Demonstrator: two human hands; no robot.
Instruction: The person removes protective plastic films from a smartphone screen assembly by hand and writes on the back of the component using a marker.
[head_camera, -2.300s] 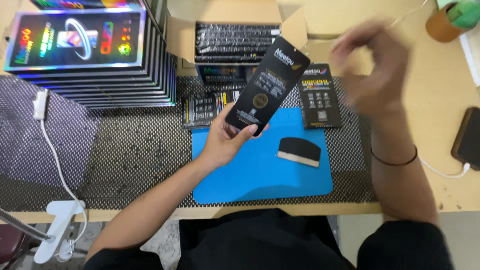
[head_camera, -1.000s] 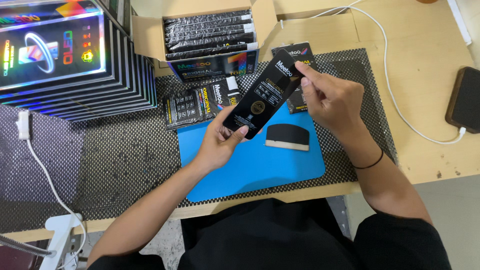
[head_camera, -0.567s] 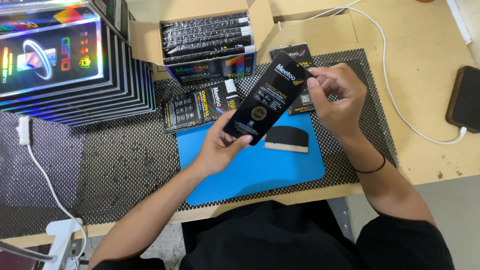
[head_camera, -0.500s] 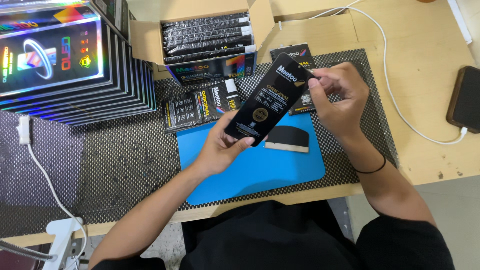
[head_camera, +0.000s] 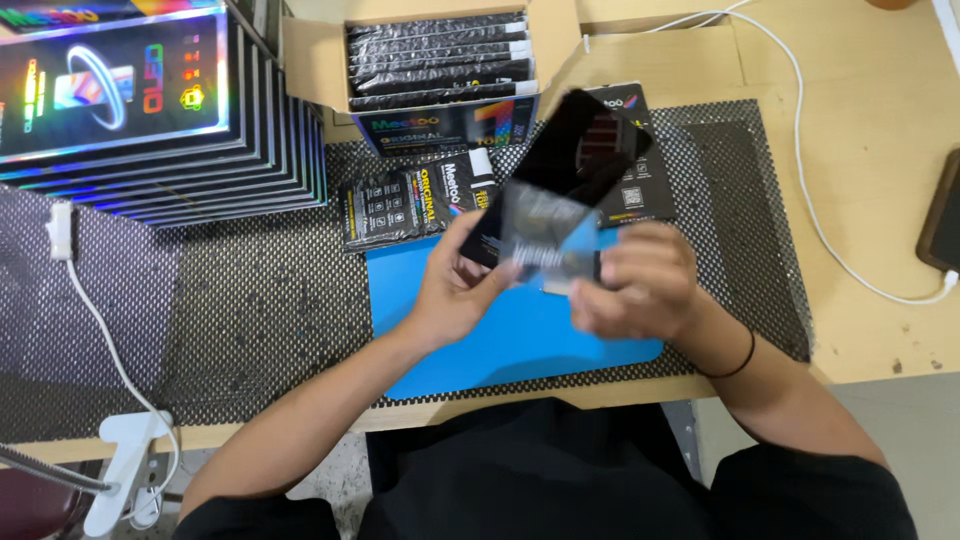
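My left hand (head_camera: 455, 285) grips the lower end of a long black phone-shaped slab (head_camera: 575, 150), held tilted above the blue mat (head_camera: 520, 335). My right hand (head_camera: 635, 285) pinches a thin, glossy, see-through film (head_camera: 545, 235) that hangs off the slab's lower part; the film is blurred. Under my hands, a black squeegee seen earlier is hidden.
An open cardboard box (head_camera: 440, 65) of black packets stands at the back. Loose black packets (head_camera: 410, 200) lie left of the mat, another packet (head_camera: 640, 180) behind the slab. Stacked holographic boxes (head_camera: 140, 100) fill the far left. A white cable (head_camera: 830, 220) runs to a phone (head_camera: 945, 215) on the right.
My right hand has dropped from the slab's top end to its lower end, drawing a clear film off it. The slab now shows a plain dark face.
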